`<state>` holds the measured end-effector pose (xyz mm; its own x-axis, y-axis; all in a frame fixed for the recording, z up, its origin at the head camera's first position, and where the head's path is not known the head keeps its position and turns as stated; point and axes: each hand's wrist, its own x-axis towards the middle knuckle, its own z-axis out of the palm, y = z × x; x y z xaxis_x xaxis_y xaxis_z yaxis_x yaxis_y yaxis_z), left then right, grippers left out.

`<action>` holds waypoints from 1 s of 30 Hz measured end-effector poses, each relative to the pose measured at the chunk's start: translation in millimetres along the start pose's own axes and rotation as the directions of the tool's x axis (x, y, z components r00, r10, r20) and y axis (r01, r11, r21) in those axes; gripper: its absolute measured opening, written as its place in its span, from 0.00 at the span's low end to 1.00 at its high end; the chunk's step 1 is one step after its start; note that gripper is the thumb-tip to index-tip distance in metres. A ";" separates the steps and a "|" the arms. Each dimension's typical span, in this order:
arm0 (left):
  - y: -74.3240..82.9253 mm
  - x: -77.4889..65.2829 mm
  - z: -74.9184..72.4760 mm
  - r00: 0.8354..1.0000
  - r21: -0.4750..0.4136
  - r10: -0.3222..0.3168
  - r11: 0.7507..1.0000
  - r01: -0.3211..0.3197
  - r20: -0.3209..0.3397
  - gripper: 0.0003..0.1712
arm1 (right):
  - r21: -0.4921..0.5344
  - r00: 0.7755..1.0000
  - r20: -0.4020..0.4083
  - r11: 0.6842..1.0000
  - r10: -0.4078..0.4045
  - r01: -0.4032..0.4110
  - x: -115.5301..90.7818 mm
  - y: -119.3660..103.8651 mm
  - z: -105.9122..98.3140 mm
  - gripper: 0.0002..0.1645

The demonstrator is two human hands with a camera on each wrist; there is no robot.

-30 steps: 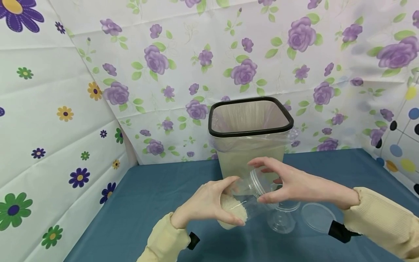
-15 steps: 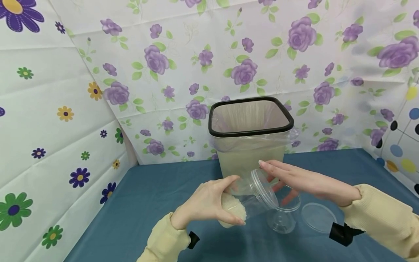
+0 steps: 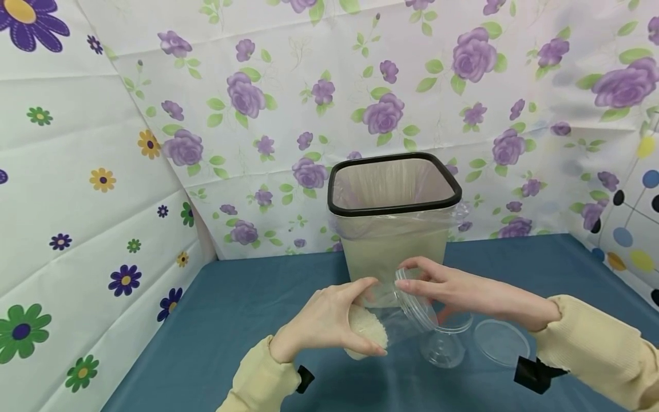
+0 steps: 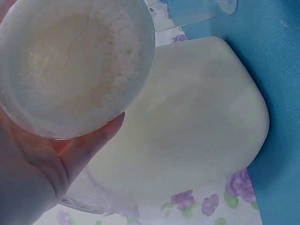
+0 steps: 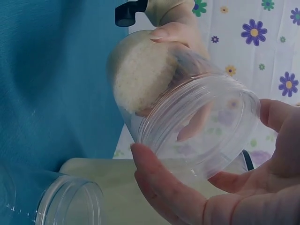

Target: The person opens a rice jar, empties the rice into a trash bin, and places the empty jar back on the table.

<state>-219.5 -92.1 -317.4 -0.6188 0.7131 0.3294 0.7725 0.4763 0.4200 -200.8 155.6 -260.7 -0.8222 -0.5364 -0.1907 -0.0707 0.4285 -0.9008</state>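
My left hand [image 3: 326, 320] grips a clear plastic jar [image 3: 397, 326] near its base, holding it tilted above the table. White grains that look like rice [image 3: 366, 327] have slid into the lower end; the left wrist view shows the jar's round bottom [image 4: 75, 65]. At the raised end a clear screw lid [image 5: 211, 129] covers the mouth. Fingers and thumb of my right hand [image 3: 460, 289] are curled round the lid's rim, as the right wrist view also shows. Behind the right hand stands a second clear jar [image 3: 444, 346], partly hidden by it.
A loose clear lid [image 3: 501, 342] lies flat to the right of the standing jar. Behind the hands rises a beige waste bin [image 3: 393, 240] with a black rim and plastic liner. Flowered sheets [image 3: 288, 143] back the blue-covered table [image 3: 247, 297].
The right hand straightened its fingers away from the lid, swung over it, then curled them round its rim again. The left hand and the tilted jar stay nearly in place.
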 end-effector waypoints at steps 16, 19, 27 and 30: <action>-3.4 -2.1 -1.1 1.000 -0.140 -0.014 0.990 0.016 0.018 0.50 | -0.214 0.947 -0.028 0.928 -0.319 0.306 -0.7 5.3 -1.8 0.30; -3.2 -1.7 -1.3 1.000 -0.167 -0.002 0.986 0.006 0.023 0.50 | -0.235 0.933 -0.027 0.909 -0.359 0.343 -0.6 5.7 -2.1 0.29; -4.2 -0.7 -0.3 0.999 -0.246 0.020 0.969 -0.009 0.041 0.48 | -0.160 0.919 0.008 0.906 -0.395 0.391 -5.3 5.7 -3.5 0.31; -4.3 -1.0 -0.3 0.999 -0.261 0.024 0.965 -0.012 0.042 0.48 | -0.165 0.910 0.014 0.897 -0.414 0.411 -7.2 6.0 -4.2 0.32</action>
<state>-222.2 -95.1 -319.3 -0.5938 0.7450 0.3040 0.7160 0.3168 0.6221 -197.7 165.1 -263.1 -0.7111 -0.6756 0.1944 -0.4941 0.2836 -0.8219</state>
